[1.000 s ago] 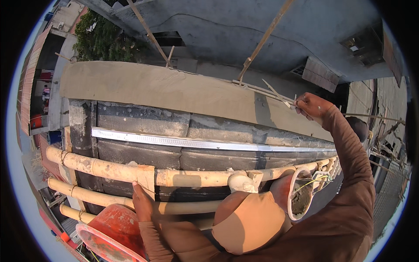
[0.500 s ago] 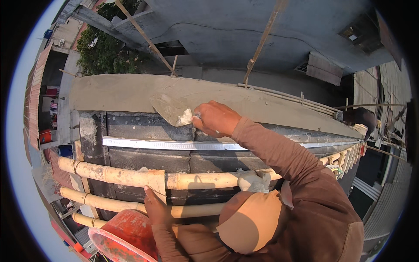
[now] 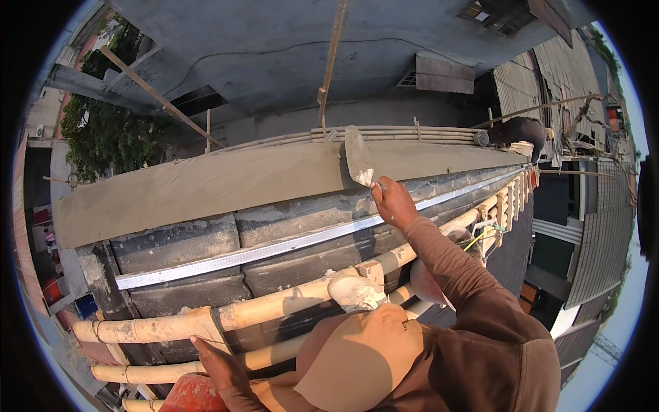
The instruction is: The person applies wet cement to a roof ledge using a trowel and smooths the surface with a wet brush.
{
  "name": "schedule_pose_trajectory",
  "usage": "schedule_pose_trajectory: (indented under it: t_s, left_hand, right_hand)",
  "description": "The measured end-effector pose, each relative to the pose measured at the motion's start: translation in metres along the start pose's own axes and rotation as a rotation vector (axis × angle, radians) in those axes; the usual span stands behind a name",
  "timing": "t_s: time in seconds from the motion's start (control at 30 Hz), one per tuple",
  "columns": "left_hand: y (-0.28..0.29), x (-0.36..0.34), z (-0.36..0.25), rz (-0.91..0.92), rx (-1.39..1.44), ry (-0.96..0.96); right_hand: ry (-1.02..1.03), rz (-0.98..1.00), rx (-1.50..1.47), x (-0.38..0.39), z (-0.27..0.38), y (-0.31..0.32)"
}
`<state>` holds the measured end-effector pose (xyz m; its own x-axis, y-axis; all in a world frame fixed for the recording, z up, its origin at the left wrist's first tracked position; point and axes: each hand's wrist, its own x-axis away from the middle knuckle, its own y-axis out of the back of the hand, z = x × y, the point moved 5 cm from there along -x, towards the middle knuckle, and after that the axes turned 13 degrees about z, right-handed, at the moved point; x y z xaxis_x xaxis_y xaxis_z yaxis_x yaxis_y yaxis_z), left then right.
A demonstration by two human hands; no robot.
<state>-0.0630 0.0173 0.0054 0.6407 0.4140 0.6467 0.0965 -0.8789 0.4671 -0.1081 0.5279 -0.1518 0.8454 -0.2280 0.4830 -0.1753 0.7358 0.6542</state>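
My right hand is closed around the handle of a trowel. Its pale, mortar-smeared blade lies over the smooth grey plaster band along the wall top, the tip near the far edge. Down at the lower left, my left hand lies by the bamboo poles with fingers extended, near a short flat wooden piece on the upper pole. Below that hand a red bucket shows partly. A long silvery metal strip runs along the dark wall face under the plaster.
Another bamboo pole runs beneath the upper one. A pale, mortar-spattered lump rests by the poles. Beyond the wall are upright wooden poles, a bundle of bamboo and a grey building wall. A dark rounded object stands at the far right end.
The view has swung toward the right. My right hand has carried the trowel farther right along the plaster, and its blade now points away toward the far edge. The red bucket shows less.
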Motion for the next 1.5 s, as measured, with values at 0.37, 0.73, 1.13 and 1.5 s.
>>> schedule_pose_trajectory:
  t_s: [0.37, 0.73, 1.13, 1.5]
  left_hand:
    - [-0.001, 0.012, -0.007, 0.030, -0.138, -0.048]
    - [-0.003, 0.008, -0.003, -0.036, -0.094, -0.038]
    - [0.000, 0.011, -0.006, 0.076, -0.373, -0.081]
    - [-0.004, 0.010, -0.007, -0.007, -0.103, 0.010]
  right_hand:
    - [0.068, 0.044, 0.108, 0.006, 0.050, -0.027]
    - [-0.126, 0.011, 0.048, -0.016, -0.062, -0.031]
    - [-0.020, 0.106, 0.128, -0.016, 0.054, -0.035]
    - [-0.104, 0.098, -0.015, -0.027, -0.022, -0.034]
